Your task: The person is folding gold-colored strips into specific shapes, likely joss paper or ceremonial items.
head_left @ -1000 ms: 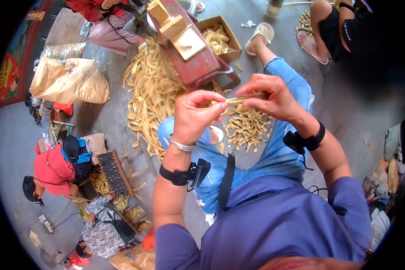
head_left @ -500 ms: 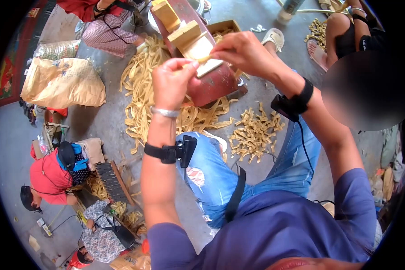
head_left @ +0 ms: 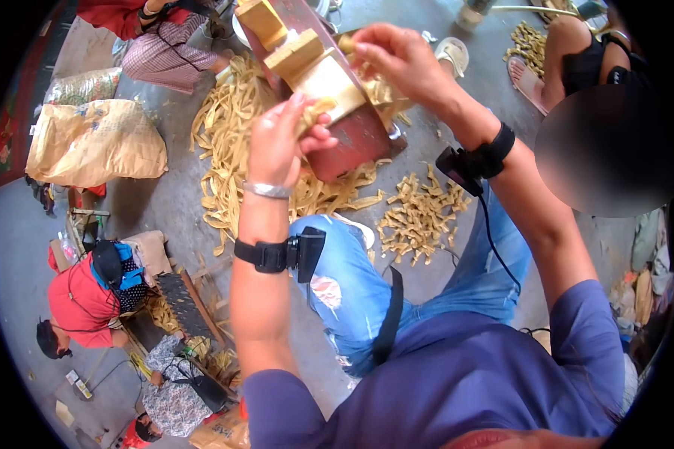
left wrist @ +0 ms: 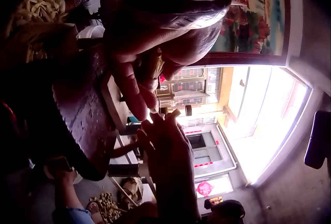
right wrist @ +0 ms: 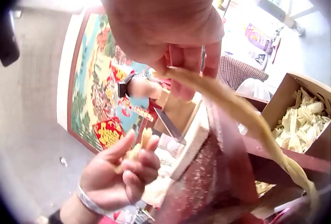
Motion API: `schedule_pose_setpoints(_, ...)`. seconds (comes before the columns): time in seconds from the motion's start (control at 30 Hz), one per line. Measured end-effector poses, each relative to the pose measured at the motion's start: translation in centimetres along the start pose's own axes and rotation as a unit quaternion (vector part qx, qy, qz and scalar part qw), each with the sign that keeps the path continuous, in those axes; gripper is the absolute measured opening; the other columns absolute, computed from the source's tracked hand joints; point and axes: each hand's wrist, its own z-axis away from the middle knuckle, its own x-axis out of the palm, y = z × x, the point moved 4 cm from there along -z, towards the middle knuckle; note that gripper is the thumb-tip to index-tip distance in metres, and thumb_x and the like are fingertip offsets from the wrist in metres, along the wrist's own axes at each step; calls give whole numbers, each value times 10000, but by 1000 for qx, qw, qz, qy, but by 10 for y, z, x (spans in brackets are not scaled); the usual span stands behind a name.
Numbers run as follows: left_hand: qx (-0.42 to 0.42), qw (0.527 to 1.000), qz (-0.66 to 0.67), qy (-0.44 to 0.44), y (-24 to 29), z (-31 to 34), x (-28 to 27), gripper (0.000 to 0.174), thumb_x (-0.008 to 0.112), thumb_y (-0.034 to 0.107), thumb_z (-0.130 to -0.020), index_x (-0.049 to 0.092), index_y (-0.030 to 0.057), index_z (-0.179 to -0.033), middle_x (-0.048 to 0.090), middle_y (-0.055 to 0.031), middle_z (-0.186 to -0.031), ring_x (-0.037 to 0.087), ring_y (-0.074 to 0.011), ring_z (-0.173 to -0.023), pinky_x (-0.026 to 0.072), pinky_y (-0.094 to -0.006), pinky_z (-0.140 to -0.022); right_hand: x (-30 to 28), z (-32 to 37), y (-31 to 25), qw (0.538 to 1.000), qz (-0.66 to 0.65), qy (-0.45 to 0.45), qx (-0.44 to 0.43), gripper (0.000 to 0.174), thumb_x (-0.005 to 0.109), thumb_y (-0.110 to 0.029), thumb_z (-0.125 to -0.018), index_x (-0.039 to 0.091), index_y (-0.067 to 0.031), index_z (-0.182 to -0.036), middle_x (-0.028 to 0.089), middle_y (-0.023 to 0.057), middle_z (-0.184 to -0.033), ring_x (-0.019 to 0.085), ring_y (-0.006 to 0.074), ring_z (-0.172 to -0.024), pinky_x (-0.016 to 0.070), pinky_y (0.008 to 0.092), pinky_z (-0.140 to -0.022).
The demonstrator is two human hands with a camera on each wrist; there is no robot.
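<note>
Over concrete floor [head_left: 165,209], pinched twisted strip [right wrist: 243,115] in right hand [head_left: 401,56] and short piece [right wrist: 142,144] in left hand [head_left: 281,146] above red bench [head_left: 352,138]; judged midway, with cut heap [head_left: 419,217] and uncut strips [head_left: 228,150] beside bench.

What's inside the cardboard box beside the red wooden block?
Loose pale yellow strips fill the cardboard box. They cover its bottom, and the red wooden block and the twisted strip pinched by the right hand hide its lower edge.
</note>
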Motion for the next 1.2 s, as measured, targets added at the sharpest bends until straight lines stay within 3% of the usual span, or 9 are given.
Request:
schedule_pose_setpoints(0.2, -102, 986, -92, -94, -56, 64, 66, 497, 388, 400, -995, 610, -32, -1102, 671, -162, -1037, 668, -227, -838, 511, -278, -734, -16, 53, -27, 955, -293, -53, 9, 153, 508, -108, -959, 537, 17, -1042, 651, 157, -1020, 654, 214, -965, 534, 295, -819)
schedule_pose_setpoints(0.27, -86, 989, -63, -98, -68, 74, 81, 553, 331, 488, -988, 648, 41, -1061, 684, -111, -1056, 668, -213, -825, 457, -244, -719, -23, 96, -62, 963, -259, -80, -7, 170, 536, -107, -946, 547, 24, -1053, 659, 126, -973, 656, 187, -938, 535, 285, -809)
schedule_pose_setpoints(0.4, 7, 987, 159, -39, -41, 98, 111, 251, 562, 205, -935, 621, -17, -1036, 673, -89, -869, 638, -145, -700, 508, -224, -640, -39, 160, -98, 982, -123, -120, -76, 166, 581, -102, -922, 578, 26, -1027, 659, 91, -917, 653, 151, -887, 528, 254, -790)
schedule_pose_setpoints(0.53, 150, 988, -7, -45, -6, 138, 154, 130, 684, 128, -840, 648, 21, -778, 678, -44, -798, 604, -81, -638, 437, -197, -592, -63, 199, -141, 952, -280, -71, -100, 158, 560, -27, -913, 591, 71, -1033, 664, 107, -889, 662, 175, -859, 541, 292, -802)
schedule_pose_setpoints(0.57, 158, 983, -44, -78, 3, 142, 156, 158, 596, 101, -904, 633, -32, -981, 663, -84, -869, 636, -138, -797, 520, -254, -700, -71, 207, -157, 945, -306, -31, -112, 137, 568, -47, -905, 614, 55, -983, 655, 82, -893, 644, 142, -830, 514, 246, -758)
schedule_pose_setpoints(0.83, 118, 970, 128, -167, 32, 207, 201, 47, 532, 69, -886, 553, 29, -871, 608, -73, -805, 627, -163, -797, 489, -276, -671, -112, 249, -192, 963, -88, -34, -251, 174, 484, -113, -958, 518, 2, -1083, 616, 137, -839, 621, 227, -742, 478, 470, -884)
schedule_pose_setpoints(0.87, 110, 974, 106, -169, 32, 209, 199, 32, 544, 55, -878, 558, 31, -862, 603, -61, -782, 624, -155, -773, 483, -268, -657, -107, 246, -195, 958, -56, 41, -277, 169, 524, -122, -945, 566, 2, -1051, 615, 94, -816, 584, 141, -678, 505, 333, -735)
schedule_pose_setpoints(1.0, 125, 972, -139, -140, 34, 211, 199, 39, 596, 18, -845, 568, 23, -819, 564, -15, -715, 575, -111, -685, 441, -237, -603, -94, 239, -190, 963, -150, 64, -216, 112, 539, -87, -931, 521, -14, -1014, 610, 131, -974, 588, 145, -874, 474, 287, -801)
schedule_pose_setpoints(1.2, 327, 820, -466, -54, 29, 214, 183, 98, 656, 52, -789, 673, -6, -867, 662, -52, -789, 624, -113, -664, 495, -245, -611, -68, 221, -137, 958, -286, 1, -28, 114, 528, -82, -942, 558, -15, -1029, 618, 50, -959, 573, 87, -867, 457, 220, -758)
